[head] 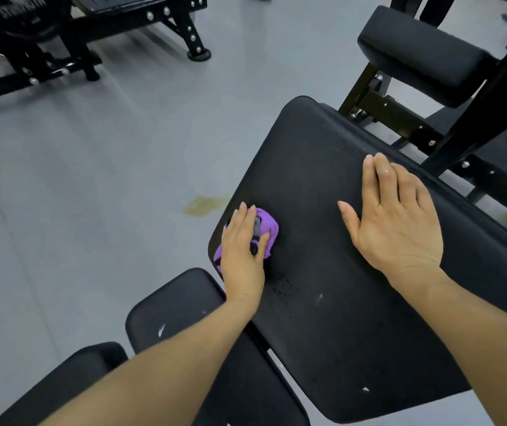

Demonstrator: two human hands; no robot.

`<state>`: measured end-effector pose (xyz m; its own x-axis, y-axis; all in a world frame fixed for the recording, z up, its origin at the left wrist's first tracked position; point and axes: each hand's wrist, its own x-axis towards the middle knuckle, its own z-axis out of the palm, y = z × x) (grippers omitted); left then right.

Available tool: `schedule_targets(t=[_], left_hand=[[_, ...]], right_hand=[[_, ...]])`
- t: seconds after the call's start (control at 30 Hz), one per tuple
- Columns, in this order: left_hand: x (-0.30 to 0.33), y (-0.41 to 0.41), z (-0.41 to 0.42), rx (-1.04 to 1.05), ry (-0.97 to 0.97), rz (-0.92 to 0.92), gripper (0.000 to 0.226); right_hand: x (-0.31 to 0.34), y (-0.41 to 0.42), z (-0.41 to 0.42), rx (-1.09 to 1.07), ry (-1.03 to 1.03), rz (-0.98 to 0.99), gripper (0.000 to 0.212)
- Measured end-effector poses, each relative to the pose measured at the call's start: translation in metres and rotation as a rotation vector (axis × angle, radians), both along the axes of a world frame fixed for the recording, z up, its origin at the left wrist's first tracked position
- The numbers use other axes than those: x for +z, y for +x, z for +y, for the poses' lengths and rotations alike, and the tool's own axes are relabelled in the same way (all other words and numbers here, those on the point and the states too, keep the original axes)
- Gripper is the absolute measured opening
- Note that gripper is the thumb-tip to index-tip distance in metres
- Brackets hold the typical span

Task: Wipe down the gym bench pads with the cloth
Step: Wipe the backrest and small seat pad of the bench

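Two bare forearms over black bench pads, left hand [241,250] pressing a bunched purple cloth [265,233] on the large pad [313,179] near its left edge, right hand [395,219] flat, fingers straight together, on the same pad.

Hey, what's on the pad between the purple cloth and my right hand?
Nothing: the head view shows only bare black pad between the purple cloth and the right hand.
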<state>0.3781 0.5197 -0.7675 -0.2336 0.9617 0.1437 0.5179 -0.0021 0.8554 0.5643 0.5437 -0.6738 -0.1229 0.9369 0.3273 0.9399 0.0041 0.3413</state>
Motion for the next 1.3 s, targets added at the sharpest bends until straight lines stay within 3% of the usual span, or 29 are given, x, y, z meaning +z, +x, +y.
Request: schedule_targets(t=[0.2,0.4,0.53,0.8,1.1,1.3], left_hand=[[0.026,-0.005,0.077,0.044,0.083,0.029,0.045],[-0.003,-0.006,0.015,-0.003,0.072,0.047,0.045],[-0.01,-0.007,-0.012,0.003,0.026,0.018,0.047],[0.02,-0.017,0.077,-0.03,0.119,0.013,0.041],[-0.026,-0.023,-0.018,0.057,0.049,-0.097,0.041],[-0.006,-0.036,0.045,0.174,0.012,-0.219,0.031]], right_hand=[[-0.002,0.002,-0.001,0.01,0.035,-0.019,0.069],[0.001,-0.003,-0.006,-0.008,0.012,0.007,0.067],[-0.033,-0.036,-0.036,0.059,-0.065,0.049,0.067],[-0.044,-0.04,-0.037,0.048,-0.075,-0.023,0.068],[-0.044,-0.04,-0.038,0.056,-0.07,0.008,0.069],[-0.045,-0.039,-0.038,0.063,-0.04,-0.02,0.068]])
